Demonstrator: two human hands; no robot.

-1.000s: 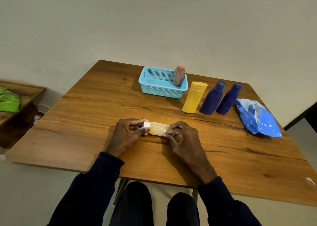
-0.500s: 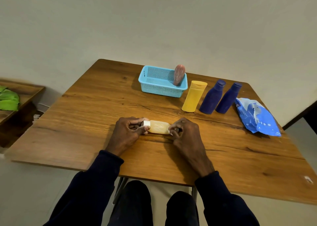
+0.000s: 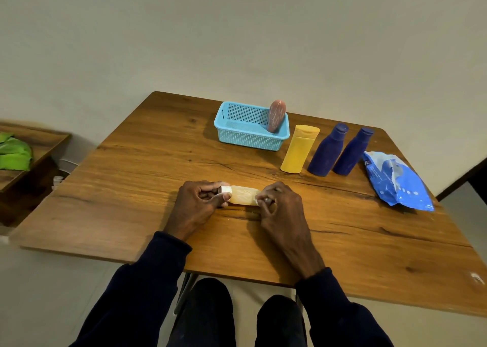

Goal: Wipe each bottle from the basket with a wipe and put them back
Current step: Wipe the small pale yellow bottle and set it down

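Observation:
A pale amber bottle (image 3: 243, 194) with a white cap lies on its side on the wooden table (image 3: 131, 188). My left hand (image 3: 196, 204) grips its cap end. My right hand (image 3: 279, 204) is closed at its base end, with a bit of white wipe showing between the fingers. At the back stands a light blue basket (image 3: 237, 133) with a pink bottle (image 3: 276, 116) leaning in its right corner. Right of the basket stand a yellow bottle (image 3: 299, 150) and two dark blue bottles (image 3: 326, 151) (image 3: 351, 152).
A blue wipes pack (image 3: 395, 181) lies at the table's right edge. A low wooden shelf (image 3: 39, 146) with a green cloth (image 3: 13, 154) stands to the left, below table height. My knees show under the table's front edge.
My right hand has slid a little along the amber bottle's base end, back and forth. The left hand holds the cap end in place. The view has shifted slightly.

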